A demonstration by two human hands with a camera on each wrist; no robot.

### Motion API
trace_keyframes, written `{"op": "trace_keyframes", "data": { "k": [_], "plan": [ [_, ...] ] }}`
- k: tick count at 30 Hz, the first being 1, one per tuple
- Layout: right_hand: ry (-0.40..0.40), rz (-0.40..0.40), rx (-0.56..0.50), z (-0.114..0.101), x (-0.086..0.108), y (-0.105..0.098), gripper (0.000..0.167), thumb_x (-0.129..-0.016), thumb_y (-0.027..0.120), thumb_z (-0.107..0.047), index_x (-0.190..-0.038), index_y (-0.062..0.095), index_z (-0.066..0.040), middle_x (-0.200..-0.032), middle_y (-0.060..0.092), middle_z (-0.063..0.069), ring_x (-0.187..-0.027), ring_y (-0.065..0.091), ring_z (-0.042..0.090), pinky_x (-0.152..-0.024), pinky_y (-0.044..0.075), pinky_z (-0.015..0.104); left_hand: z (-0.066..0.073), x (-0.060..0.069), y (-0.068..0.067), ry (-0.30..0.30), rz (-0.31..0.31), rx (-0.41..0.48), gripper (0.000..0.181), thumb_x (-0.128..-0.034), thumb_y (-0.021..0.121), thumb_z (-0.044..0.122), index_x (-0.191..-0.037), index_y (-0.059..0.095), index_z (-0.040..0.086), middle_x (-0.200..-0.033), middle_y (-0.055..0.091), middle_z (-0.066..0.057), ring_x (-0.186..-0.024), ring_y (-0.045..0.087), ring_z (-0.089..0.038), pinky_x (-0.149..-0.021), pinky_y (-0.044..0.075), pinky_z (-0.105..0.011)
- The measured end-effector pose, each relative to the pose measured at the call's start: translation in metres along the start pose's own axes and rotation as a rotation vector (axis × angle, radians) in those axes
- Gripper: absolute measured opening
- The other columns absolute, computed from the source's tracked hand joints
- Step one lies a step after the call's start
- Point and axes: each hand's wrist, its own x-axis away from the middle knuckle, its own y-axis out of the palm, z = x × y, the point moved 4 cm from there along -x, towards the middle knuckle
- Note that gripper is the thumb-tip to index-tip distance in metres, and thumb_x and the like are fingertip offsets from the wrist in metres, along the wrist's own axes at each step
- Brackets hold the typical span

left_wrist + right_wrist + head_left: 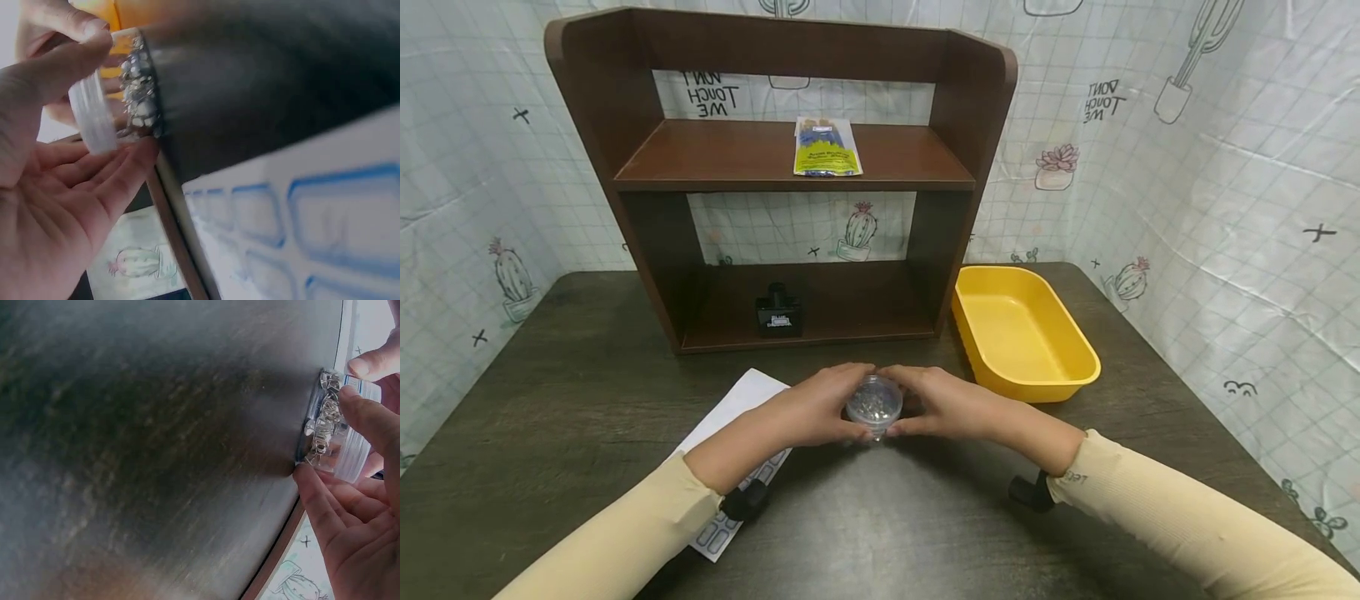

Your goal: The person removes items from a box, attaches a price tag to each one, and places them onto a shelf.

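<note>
A small round clear plastic jar (874,402) with a lid stands on the table between both hands. Inside it lie many small silvery metal pieces, which look like thumbtacks in the right wrist view. My left hand (818,410) holds the jar's left side, thumb in front and fingers behind. From the opposite side my right hand (951,405) grips it the same way. In the left wrist view the ridged, translucent lid (94,115) sits on top of the jar. The right wrist view has the jar's base (309,425) touching the dark tabletop.
A brown two-tier shelf (797,182) stands behind, with a yellow-and-blue packet (826,150) above and a black bottle (778,312) below. A yellow tray (1071,385) is at the right. Beneath the left forearm lies a white printed sheet (748,392).
</note>
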Motion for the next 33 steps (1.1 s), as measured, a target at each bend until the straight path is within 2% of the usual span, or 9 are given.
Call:
{"op": "trace_keyframes", "data": {
  "k": [3,6,13,17,21,25,27,30,33],
  "plan": [
    [-0.005,0.001,-0.002,0.000,-0.001,0.000,0.073,-0.091,0.083,-0.028,-0.149,0.048,-0.002,-0.138,0.068,0.010,-0.121,0.070,0.021,-0.103,0.058,0.038,-0.002,0.005,-0.012,-0.048,0.028,0.001,0.087,-0.0913,0.082,0.037,-0.156,0.040,-0.003,-0.154,0.053,-0.021,-0.139,0.056,-0.036,-0.112,0.050,-0.052],
    [-0.020,0.013,0.014,0.000,-0.002,-0.001,0.071,-0.091,0.084,-0.028,-0.147,0.050,-0.001,-0.133,0.070,0.009,-0.118,0.071,0.020,-0.102,0.058,0.038,-0.006,0.014,-0.041,-0.086,0.186,-0.002,0.075,-0.0969,0.075,0.042,-0.154,0.046,0.002,-0.146,0.058,-0.018,-0.132,0.060,-0.035,-0.105,0.055,-0.052],
    [-0.013,0.025,0.035,0.001,-0.002,-0.004,0.071,-0.089,0.085,-0.027,-0.146,0.051,-0.001,-0.133,0.070,0.009,-0.118,0.070,0.021,-0.103,0.057,0.038,-0.037,0.061,-0.119,-0.075,0.994,-0.120,0.022,-0.0995,0.068,0.011,-0.116,0.065,-0.004,-0.105,0.063,-0.021,-0.093,0.062,-0.028,-0.081,0.048,-0.031],
    [-0.019,0.020,0.020,0.000,-0.001,-0.005,0.070,-0.090,0.084,-0.025,-0.146,0.051,0.001,-0.132,0.070,0.011,-0.117,0.070,0.021,-0.100,0.059,0.037,-0.064,0.090,-0.143,-0.203,1.268,-0.135,0.031,-0.1001,0.064,0.016,-0.118,0.056,-0.007,-0.115,0.052,-0.027,-0.100,0.044,-0.014,-0.089,0.034,-0.031],
    [-0.016,0.017,0.005,0.000,-0.001,-0.004,0.070,-0.091,0.084,-0.024,-0.146,0.050,0.002,-0.130,0.070,0.012,-0.114,0.071,0.022,-0.095,0.060,0.034,-0.088,0.105,-0.156,-0.402,1.305,-0.070,0.053,-0.1013,0.064,0.029,-0.141,0.042,0.001,-0.139,0.040,-0.024,-0.122,0.039,-0.022,-0.101,0.035,-0.042],
    [-0.011,0.025,0.002,-0.001,-0.001,-0.004,0.069,-0.090,0.085,-0.023,-0.145,0.051,0.001,-0.129,0.071,0.012,-0.114,0.071,0.022,-0.095,0.061,0.033,-0.105,0.108,-0.161,-0.481,1.220,0.011,0.067,-0.1005,0.066,0.032,-0.155,0.037,0.006,-0.150,0.046,-0.021,-0.134,0.050,-0.039,-0.107,0.044,-0.047],
    [-0.012,0.027,-0.001,-0.001,-0.001,-0.003,0.070,-0.089,0.085,-0.023,-0.145,0.051,0.002,-0.128,0.071,0.012,-0.113,0.071,0.022,-0.094,0.061,0.033,-0.113,0.107,-0.161,-0.514,1.165,0.037,0.064,-0.1008,0.066,0.034,-0.155,0.043,0.010,-0.148,0.057,-0.018,-0.127,0.061,-0.039,-0.101,0.050,-0.036],
    [-0.013,0.022,-0.015,0.000,-0.001,-0.001,0.070,-0.090,0.085,-0.023,-0.145,0.051,0.002,-0.127,0.071,0.012,-0.113,0.072,0.023,-0.091,0.062,0.030,-0.121,0.108,-0.159,-0.541,1.121,0.046,0.052,-0.1019,0.063,0.037,-0.147,0.059,0.011,-0.135,0.071,-0.018,-0.097,0.072,-0.011,-0.079,0.048,-0.013],
    [-0.015,0.012,-0.031,0.001,-0.001,0.001,0.070,-0.090,0.085,-0.023,-0.145,0.050,0.002,-0.127,0.071,0.012,-0.113,0.071,0.023,-0.089,0.062,0.027,-0.125,0.110,-0.157,-0.536,1.118,0.028,0.046,-0.1023,0.063,0.038,-0.137,0.068,0.009,-0.125,0.075,-0.022,-0.077,0.052,0.016,-0.066,0.036,-0.003]
  ]
}}
